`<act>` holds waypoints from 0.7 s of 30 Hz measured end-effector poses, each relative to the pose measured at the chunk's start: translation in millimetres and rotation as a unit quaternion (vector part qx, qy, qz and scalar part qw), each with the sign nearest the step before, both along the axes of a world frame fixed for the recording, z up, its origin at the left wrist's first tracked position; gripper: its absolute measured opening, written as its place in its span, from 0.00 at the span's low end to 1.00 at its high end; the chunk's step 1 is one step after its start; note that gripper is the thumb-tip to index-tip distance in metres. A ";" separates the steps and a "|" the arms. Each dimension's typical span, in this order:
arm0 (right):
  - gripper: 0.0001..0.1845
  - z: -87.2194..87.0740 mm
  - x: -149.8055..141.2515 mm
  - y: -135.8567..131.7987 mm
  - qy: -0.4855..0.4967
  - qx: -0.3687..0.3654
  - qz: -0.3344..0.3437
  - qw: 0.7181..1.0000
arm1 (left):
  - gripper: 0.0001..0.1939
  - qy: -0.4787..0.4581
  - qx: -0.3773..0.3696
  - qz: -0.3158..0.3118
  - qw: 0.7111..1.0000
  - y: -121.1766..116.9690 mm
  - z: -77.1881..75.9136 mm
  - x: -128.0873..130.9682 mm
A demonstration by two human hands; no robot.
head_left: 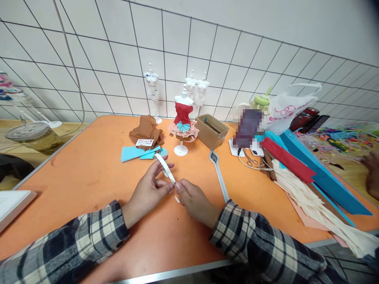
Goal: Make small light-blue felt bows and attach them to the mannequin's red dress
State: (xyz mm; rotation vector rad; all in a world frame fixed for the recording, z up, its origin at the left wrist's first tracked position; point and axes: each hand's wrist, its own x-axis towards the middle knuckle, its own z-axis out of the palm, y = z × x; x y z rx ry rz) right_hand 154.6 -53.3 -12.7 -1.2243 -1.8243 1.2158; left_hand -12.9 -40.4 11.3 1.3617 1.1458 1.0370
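Note:
My left hand (151,189) and my right hand (192,199) meet over the orange table (89,173), both pinching a narrow white strip (164,165) that curls up and back from my fingertips. The left fingers grip its middle, and the right thumb and forefinger pinch its near end. Just beyond lie light blue paper pieces (133,153) and a crumpled brown cloth (146,132) with a small label. A small mannequin (182,122) in a red top and pink ruffled skirt stands behind them.
Three bare white mannequins (195,88) stand by the grid wall. An open cardboard box (211,131), a grey flat tool (219,173), scissors (251,158) and stacked red, blue and cream sheets (296,169) lie to the right. Another person's hand (371,173) shows at the far right.

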 end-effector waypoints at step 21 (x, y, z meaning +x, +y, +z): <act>0.17 0.1 -1.5 2.1 -0.032 -0.009 -0.015 0.999 | 0.43 -0.010 0.024 -0.002 1.000 -2.7 -3.0 -0.4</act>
